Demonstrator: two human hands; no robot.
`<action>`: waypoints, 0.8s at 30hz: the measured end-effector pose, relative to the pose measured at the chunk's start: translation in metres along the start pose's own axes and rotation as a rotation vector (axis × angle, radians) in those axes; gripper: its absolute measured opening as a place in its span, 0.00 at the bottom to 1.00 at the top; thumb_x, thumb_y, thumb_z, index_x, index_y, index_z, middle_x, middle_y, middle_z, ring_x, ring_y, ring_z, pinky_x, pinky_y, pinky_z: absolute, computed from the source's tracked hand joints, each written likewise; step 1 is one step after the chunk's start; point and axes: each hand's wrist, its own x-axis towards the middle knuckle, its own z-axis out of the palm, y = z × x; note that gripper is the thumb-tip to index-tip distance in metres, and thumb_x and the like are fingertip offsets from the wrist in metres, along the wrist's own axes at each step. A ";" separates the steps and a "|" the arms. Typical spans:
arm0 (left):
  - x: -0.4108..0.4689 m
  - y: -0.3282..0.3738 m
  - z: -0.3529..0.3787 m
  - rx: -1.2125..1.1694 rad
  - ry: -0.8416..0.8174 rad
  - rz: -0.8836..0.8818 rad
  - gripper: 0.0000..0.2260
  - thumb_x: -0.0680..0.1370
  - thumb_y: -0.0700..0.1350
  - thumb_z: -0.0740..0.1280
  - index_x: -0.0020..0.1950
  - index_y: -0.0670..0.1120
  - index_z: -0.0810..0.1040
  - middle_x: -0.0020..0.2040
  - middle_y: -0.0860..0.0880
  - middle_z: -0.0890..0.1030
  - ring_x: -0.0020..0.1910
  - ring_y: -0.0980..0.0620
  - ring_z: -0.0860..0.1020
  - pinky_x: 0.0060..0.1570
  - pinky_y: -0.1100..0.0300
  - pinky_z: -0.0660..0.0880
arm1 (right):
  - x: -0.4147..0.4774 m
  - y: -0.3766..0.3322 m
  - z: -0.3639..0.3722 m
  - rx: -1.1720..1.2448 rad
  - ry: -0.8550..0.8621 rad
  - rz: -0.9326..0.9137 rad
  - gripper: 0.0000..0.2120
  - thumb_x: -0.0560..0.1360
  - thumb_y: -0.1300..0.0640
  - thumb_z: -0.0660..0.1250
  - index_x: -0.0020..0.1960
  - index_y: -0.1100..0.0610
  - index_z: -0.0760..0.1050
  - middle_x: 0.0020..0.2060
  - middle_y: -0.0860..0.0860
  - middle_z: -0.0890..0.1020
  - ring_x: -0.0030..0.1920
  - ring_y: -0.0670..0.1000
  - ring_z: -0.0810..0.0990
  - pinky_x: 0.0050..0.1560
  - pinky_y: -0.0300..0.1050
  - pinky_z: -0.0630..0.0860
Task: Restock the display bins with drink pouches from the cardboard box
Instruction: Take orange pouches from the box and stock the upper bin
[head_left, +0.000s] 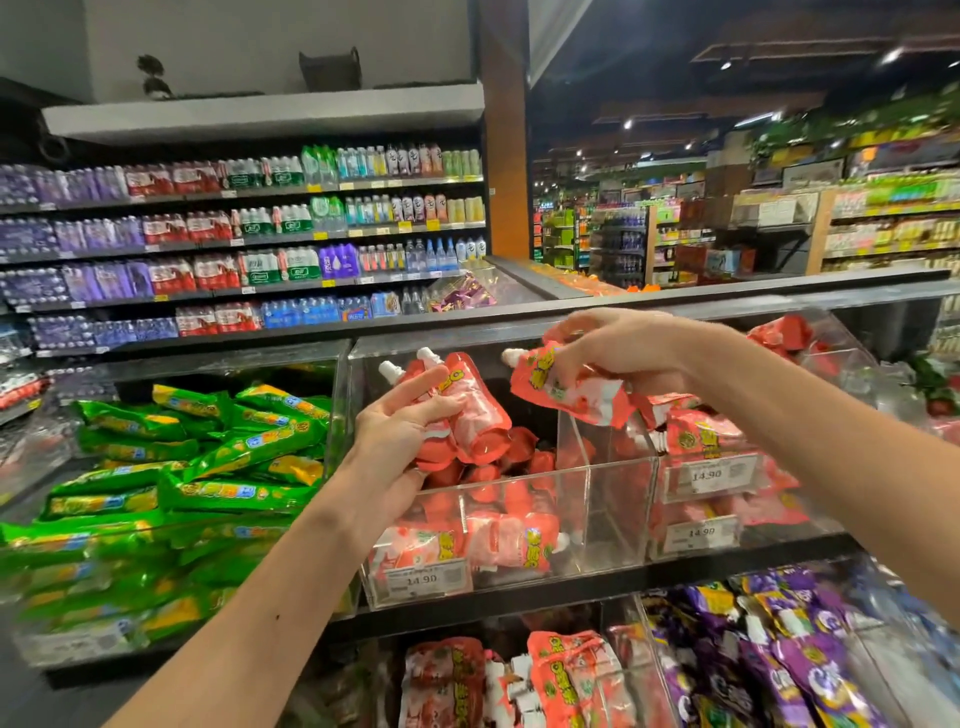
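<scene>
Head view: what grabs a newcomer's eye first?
At centre, the left hand grips red-pink spouted drink pouches, and the right hand holds one more red-pink pouch, both above a clear acrylic bin. Bright green foil packets pile up at left. Purple spouted pouches sit lower right.

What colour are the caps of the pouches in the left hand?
White caps on red pouches; the head view shows it.

Over the clear bin (613, 509) on the shelf, the left hand (397, 431) grips two red drink pouches (478, 415), spouts up. The right hand (618, 345) holds a third red pouch (563, 392) above the bin's right side. Green packs (218, 457) lie left.
</scene>
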 end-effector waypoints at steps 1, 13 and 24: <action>-0.001 0.001 0.000 0.002 -0.008 0.002 0.18 0.73 0.31 0.70 0.58 0.48 0.82 0.47 0.41 0.85 0.30 0.49 0.83 0.26 0.63 0.76 | 0.005 0.001 -0.001 -0.141 0.064 -0.073 0.24 0.73 0.68 0.68 0.65 0.54 0.68 0.48 0.58 0.81 0.31 0.50 0.79 0.26 0.42 0.74; -0.001 -0.005 -0.013 0.007 0.030 0.021 0.18 0.74 0.31 0.71 0.59 0.47 0.82 0.50 0.38 0.85 0.38 0.44 0.84 0.33 0.57 0.81 | 0.058 0.010 0.036 -1.192 0.243 -0.259 0.06 0.76 0.57 0.68 0.51 0.57 0.77 0.40 0.52 0.78 0.38 0.53 0.77 0.35 0.45 0.75; -0.001 0.000 -0.017 0.050 0.006 0.050 0.17 0.74 0.32 0.71 0.60 0.48 0.82 0.43 0.45 0.87 0.40 0.45 0.86 0.32 0.58 0.81 | 0.114 0.025 0.054 -1.346 0.269 -0.053 0.15 0.79 0.63 0.62 0.65 0.59 0.75 0.63 0.57 0.78 0.63 0.61 0.78 0.57 0.54 0.78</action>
